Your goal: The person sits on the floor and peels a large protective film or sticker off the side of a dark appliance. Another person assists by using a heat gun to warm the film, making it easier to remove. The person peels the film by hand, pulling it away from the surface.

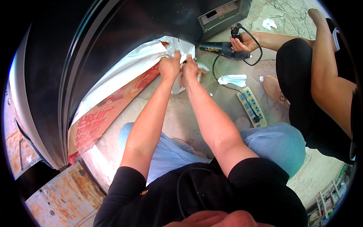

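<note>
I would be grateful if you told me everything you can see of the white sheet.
The white sheet looks thin and glossy, like plastic film, with long folds and crumpling toward its far end. It slants from near left to far right between the dark panel and the red-printed cardboard. The left hand appears to grip its far end; whether the right hand, close by, holds it too is unclear.

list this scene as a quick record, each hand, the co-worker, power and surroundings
left hand: at white sheeting, fingers partly hidden
right hand: beside the left, grip unclear
co-worker's hand: holding black hair dryer by its handle
power: black plug in power strip on the floor
surroundings: red-printed cardboard below the sheeting, large black panel, white scrap
</note>
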A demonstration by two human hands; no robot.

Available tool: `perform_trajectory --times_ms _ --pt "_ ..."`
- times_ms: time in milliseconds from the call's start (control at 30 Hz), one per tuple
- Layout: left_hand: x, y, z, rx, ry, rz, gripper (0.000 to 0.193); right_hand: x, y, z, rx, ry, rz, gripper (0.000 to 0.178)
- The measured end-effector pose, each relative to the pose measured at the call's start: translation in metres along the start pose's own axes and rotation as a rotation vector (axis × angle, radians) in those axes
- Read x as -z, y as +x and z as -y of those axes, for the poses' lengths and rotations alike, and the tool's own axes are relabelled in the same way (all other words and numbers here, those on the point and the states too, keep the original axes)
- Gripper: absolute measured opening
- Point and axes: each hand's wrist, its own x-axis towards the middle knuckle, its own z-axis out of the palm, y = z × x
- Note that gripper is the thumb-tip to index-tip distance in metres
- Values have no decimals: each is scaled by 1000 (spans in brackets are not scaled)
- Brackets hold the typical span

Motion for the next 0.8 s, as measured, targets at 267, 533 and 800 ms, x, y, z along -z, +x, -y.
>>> perform_trajectory --times_ms 267,533,800 --pt "5 -1 2 -69 105 73 62 1 3 -5 29 10 6 33" --pt "1 0 12 -104 67 41 62 1 -2 -8 5 8 5 33" --pt "10 -5 3 -40 54 120 60 -1 -4 -10 -18 8 9 33"
